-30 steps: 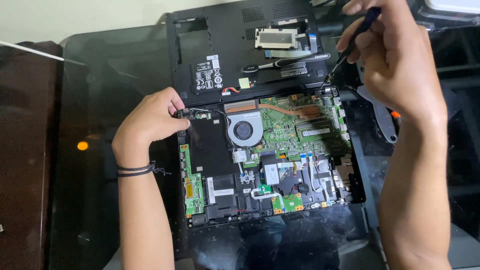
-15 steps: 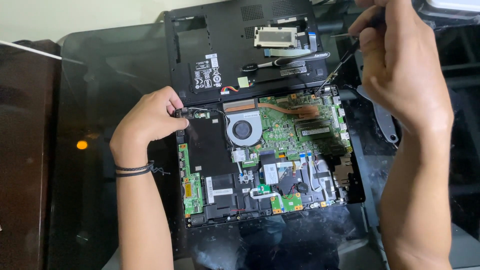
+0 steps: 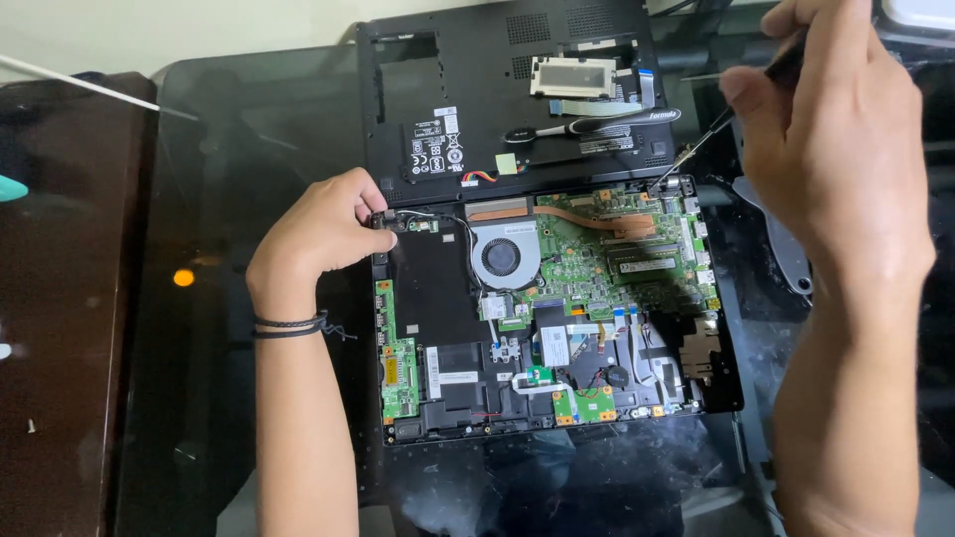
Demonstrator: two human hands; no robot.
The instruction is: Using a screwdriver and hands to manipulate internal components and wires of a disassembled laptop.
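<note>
Shifted up and right since the earlier frame: right hand (image 3: 831,149) with screwdriver (image 3: 696,149).

Kept tip at the top right corner screw of the opened laptop (image 3: 547,308), grip closed round the handle near the frame's top edge. Rested left hand (image 3: 323,234) curled on the laptop's top left corner, steadying it on the glass desk (image 3: 229,179); holding nothing visible. Judged as the unscrewing step; next called for straight downward pressure and steady turning. Left second screwdriver (image 3: 587,127) lying on the removed back cover (image 3: 477,89).
</note>
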